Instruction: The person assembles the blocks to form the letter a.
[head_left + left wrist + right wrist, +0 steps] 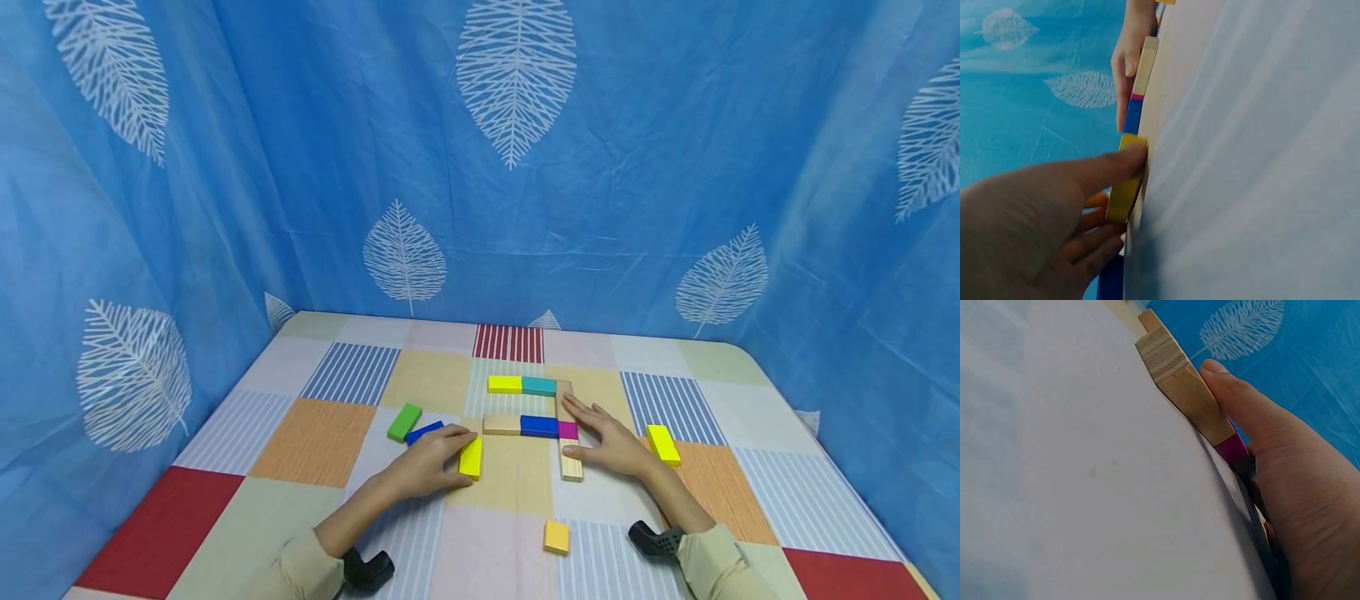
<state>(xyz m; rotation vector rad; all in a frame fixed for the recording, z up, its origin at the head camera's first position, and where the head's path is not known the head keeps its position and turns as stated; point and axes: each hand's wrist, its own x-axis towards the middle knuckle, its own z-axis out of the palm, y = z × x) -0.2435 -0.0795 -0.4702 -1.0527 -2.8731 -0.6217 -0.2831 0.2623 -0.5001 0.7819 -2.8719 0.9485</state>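
In the head view my left hand (427,462) pinches a yellow block (470,458) between thumb and fingers, just below the left end of a plain wooden block (502,425). That wooden block meets a blue block (539,427), which adjoins a small magenta block (567,430). Above and below the magenta block lie an upper wooden block (563,390) and a lower wooden block (571,463). Along this column rests my right hand (611,442), fingers extended; in the right wrist view its thumb touches the lower wooden block (1194,403). A teal block (538,386) and another yellow block (505,384) extend left from the column's top.
Left of my left hand lie a green block (405,422) and a partly covered blue block (425,431). A loose yellow block (663,444) lies to the right, a short orange-yellow block (557,537) in front. Blue leaf-print curtains (330,167) surround the patchwork-covered table (315,442).
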